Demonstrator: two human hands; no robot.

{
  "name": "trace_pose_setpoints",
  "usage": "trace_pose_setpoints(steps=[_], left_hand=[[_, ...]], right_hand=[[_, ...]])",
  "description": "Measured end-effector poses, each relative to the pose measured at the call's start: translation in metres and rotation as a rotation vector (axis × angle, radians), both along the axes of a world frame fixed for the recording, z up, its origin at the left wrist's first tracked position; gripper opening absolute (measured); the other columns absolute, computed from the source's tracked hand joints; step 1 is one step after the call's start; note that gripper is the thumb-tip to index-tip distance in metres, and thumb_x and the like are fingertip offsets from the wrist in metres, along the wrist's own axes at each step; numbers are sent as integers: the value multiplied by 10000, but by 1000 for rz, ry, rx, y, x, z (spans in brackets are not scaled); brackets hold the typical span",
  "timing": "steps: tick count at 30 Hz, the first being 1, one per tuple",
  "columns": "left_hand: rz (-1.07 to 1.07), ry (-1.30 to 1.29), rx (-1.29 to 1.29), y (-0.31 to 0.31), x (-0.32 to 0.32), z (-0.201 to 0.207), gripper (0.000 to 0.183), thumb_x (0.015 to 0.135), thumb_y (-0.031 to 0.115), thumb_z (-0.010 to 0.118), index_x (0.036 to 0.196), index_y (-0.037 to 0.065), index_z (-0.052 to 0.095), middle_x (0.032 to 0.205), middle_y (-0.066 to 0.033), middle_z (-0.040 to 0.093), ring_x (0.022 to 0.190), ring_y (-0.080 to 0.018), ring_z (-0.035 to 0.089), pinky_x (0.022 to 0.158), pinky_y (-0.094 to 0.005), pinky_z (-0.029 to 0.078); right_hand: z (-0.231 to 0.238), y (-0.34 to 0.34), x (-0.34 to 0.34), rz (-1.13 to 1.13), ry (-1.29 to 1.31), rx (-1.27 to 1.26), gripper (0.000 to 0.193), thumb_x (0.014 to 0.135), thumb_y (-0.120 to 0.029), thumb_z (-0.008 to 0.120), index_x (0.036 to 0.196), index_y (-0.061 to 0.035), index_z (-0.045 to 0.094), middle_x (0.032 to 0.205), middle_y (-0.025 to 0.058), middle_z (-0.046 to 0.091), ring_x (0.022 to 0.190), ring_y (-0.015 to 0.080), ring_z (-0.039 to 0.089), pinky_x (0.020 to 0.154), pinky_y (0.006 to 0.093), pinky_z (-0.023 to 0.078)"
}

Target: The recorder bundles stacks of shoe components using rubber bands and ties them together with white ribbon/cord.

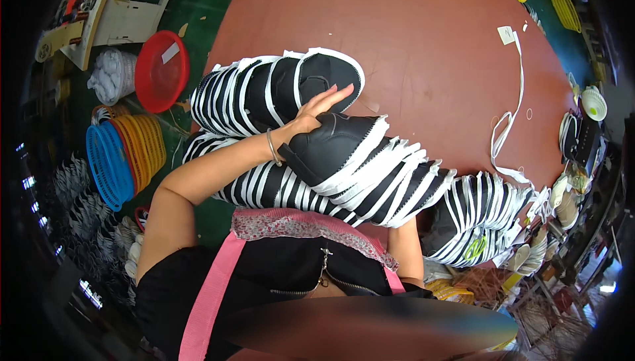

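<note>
My left hand (309,118) lies with its fingers stretched out over the end of a far stack of black shoe uppers (264,90) with white edges. Its palm is against the end of a nearer stack of black uppers (337,146), which leans across in front of me; the thumb is hidden. From the lower right my right forearm (405,245) reaches up under this nearer stack, which hides the right hand. Another row of white-edged uppers (264,182) lies between the two, partly covered by my left forearm.
All this rests on a reddish-brown table (423,50). More uppers (479,209) pile up at its right edge, near a long white strip (503,129). On the green floor at left stand a red basin (159,73), a blue basket (109,162) and yellow baskets (142,146).
</note>
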State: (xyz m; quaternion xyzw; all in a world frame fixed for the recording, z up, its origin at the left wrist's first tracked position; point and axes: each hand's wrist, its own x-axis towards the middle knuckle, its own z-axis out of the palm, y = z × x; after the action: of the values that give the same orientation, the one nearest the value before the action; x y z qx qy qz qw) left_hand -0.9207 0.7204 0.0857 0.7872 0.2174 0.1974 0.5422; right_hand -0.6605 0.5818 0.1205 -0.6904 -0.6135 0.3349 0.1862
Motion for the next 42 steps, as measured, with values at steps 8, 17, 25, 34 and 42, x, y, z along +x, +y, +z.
trace_pose_setpoints(steps=[8,17,25,34,42], left_hand=[[156,4,36,-20,3,-3,515,943,299,601,1403,78,534,1611,-151,286,1489,-364,209,1215,-460,163],[94,-411,-825,-11,15,11,448,856,196,694,1273,46,623,1497,-176,394,1459,-323,255,1182,-460,290],[-287,-681,-1710,31,5,0,644,1038,424,346,1400,-95,466,1441,-202,521,1330,-273,507,1147,-415,351],[234,401,-39,105,-18,-16,293,874,115,683,1159,54,709,1410,-173,563,1313,-329,520,1126,-399,377],[190,642,-58,89,-65,1,619,716,-24,524,1331,36,565,1278,-239,630,1285,-379,537,1089,-423,411]], right_hand=[[12,18,12,4,-3,1,684,921,-490,489,1463,-80,412,1430,124,478,1314,293,452,1058,491,344],[18,26,14,45,-6,-13,688,890,-503,520,1431,-83,455,1373,126,526,1266,293,494,1010,499,378],[30,46,13,117,-46,-59,692,862,-514,549,1402,-86,494,1322,128,569,1224,292,532,968,507,407],[-38,121,18,513,-531,72,713,960,-427,519,1529,-46,324,1479,107,478,1368,242,436,1145,422,300],[-77,155,8,351,786,-466,478,950,-111,654,1403,-25,528,1424,115,551,1281,193,523,1102,351,402]])
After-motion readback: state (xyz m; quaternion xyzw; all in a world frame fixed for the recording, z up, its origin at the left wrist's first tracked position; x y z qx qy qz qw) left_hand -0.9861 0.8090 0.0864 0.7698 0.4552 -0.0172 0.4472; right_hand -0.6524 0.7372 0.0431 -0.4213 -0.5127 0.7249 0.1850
